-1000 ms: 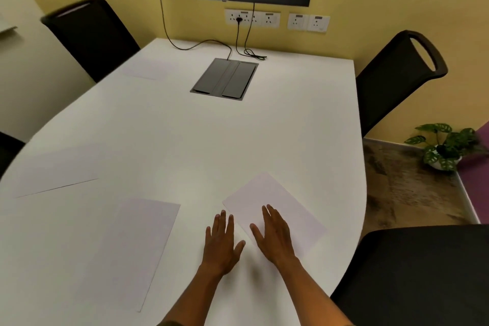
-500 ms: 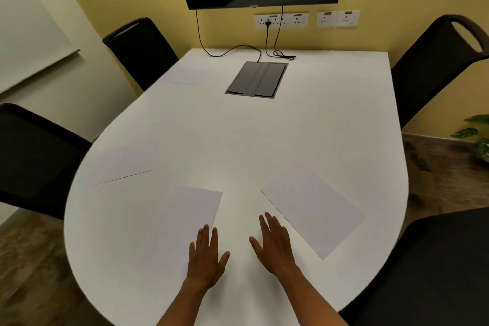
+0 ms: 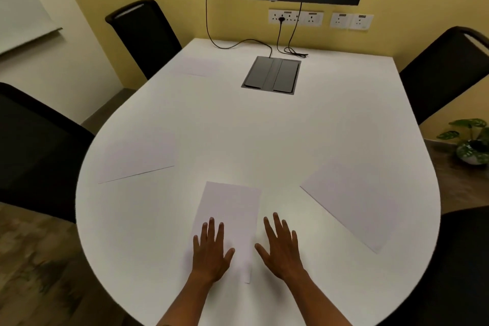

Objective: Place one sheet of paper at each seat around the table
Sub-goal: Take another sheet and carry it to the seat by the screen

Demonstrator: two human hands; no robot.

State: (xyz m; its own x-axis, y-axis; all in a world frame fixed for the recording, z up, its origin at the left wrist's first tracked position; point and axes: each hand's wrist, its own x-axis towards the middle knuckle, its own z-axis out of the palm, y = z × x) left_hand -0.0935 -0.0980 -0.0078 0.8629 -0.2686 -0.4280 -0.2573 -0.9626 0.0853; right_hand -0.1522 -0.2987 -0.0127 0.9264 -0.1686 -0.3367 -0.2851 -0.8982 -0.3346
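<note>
Sheet (image 3: 230,209) under flat left hand (image 3: 210,249) | right hand (image 3: 281,249) fingers released | socket labels seemingly unreadable

The white surface (image 3: 238,135) is wide and flat in the middle, so a hand could slide across it to the far end. Far off, a dark flap box (image 3: 271,74) sits in the surface with black cables (image 3: 264,46) lying just behind it. Black chairs (image 3: 34,148) stand close around the left, right and near right edges.
</note>
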